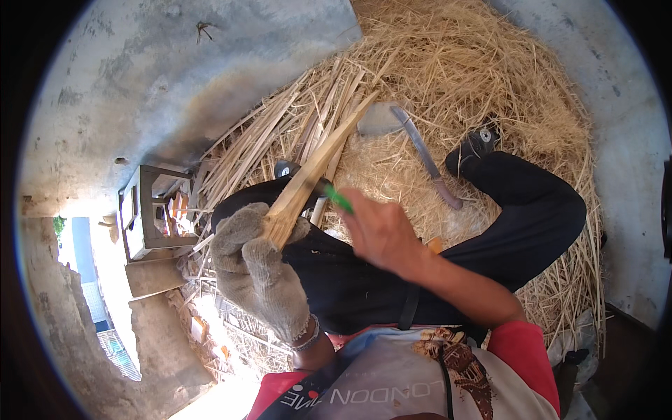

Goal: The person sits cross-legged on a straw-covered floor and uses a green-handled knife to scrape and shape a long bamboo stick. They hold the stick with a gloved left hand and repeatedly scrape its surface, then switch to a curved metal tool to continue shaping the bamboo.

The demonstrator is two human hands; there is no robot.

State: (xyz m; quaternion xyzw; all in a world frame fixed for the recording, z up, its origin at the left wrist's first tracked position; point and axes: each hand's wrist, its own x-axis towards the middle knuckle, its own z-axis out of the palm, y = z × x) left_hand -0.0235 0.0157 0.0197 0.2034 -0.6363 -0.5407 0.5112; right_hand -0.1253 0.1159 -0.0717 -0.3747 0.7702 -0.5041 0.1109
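My left hand [262, 273], in a grey knitted glove, is closed around the lower end of a long split strip of bamboo or wood [325, 154]. The strip slants up and away to the right, over my lap and the straw. My bare right hand [385, 231] grips a tool with a green handle [339, 199], which looks like a knife. Its dark blade lies against the strip just beyond the glove, and motion blurs it. Beyond my right hand, a long curved blade with a brown handle [423, 154] rests on the ground.
Pale shavings [483, 63] cover the floor, with long split strips [259, 133] piled at the left. A grey flat block [378, 119] lies near the curved blade. My bent legs [525, 203] flank the work. A wooden frame [157, 210] stands by the left wall.
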